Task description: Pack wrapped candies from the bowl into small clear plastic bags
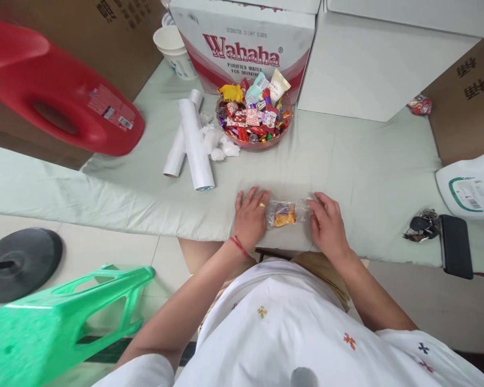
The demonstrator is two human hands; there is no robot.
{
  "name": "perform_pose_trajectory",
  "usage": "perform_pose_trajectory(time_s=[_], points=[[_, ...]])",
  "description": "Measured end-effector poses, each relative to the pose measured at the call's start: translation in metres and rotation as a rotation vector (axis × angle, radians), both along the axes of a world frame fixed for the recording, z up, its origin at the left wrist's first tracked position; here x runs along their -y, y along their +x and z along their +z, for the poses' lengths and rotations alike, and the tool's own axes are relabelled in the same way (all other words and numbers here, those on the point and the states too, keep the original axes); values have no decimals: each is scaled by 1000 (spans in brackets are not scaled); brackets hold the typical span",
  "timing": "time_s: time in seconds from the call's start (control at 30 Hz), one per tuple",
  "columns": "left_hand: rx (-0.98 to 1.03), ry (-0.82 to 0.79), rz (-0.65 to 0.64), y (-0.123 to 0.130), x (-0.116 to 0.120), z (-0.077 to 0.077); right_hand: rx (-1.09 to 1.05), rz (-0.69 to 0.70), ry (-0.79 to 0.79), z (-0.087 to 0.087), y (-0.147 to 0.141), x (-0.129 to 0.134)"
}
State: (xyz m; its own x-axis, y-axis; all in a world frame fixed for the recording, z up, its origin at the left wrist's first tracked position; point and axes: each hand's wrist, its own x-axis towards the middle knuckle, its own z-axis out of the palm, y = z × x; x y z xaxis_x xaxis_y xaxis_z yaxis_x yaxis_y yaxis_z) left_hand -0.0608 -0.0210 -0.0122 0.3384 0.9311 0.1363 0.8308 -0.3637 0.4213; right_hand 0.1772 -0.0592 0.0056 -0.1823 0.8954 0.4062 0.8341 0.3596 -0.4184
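On the light green tablecloth, a small piece of clear plastic wrap (302, 215) lies around gold and dark purple wrapped candies (284, 214). My left hand (250, 219) rests flat at its left end, fingers stretched out and touching the plastic. At the right end, my right hand (327, 224) has thumb and fingertips closed on the plastic edge. Beyond both hands stands a glass bowl (258, 144) heaped with candies in colourful wrappers (253, 115).
Two white paper rolls (196, 145) and crumpled clear plastic (220, 142) lie left of the bowl. Cartons (246, 37) line the back. A red jug (52, 91) stands left; a white jug (476, 185), keys (421, 226) and a phone (455, 246) are right. A green stool (64, 317) stands below.
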Motion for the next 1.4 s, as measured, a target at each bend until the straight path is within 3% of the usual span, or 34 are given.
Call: perform_pose_trajectory(time_s=[0.07,0.17,0.27,0.37,0.5,0.87,1.03,1.2,1.3,1.4], points=[[37,-9,84,-1,-3,-1,-49,5,79,11,-9,3],[112,-36,103,-2,-7,0,-78,166,74,19,-26,5],[162,-71,67,-2,-8,5,-84,271,-47,12,-36,2],[204,-119,27,-1,-9,14,-131,268,-118,0,-36,0],[406,-326,-46,-2,-14,28,-197,254,-120,-8,-33,0],[917,-861,336,-22,-24,49,-260,244,-88,-16,-31,-3],[1181,-1033,347,-5,-24,60,-277,225,-80,-13,-34,-4],[1263,-1039,283,27,-10,62,-340,148,-128,-18,-36,-1],[1147,-912,207,38,3,55,-380,82,-174,-23,-35,1],[1029,-786,163,43,12,45,-394,109,-194,-20,-32,-1]])
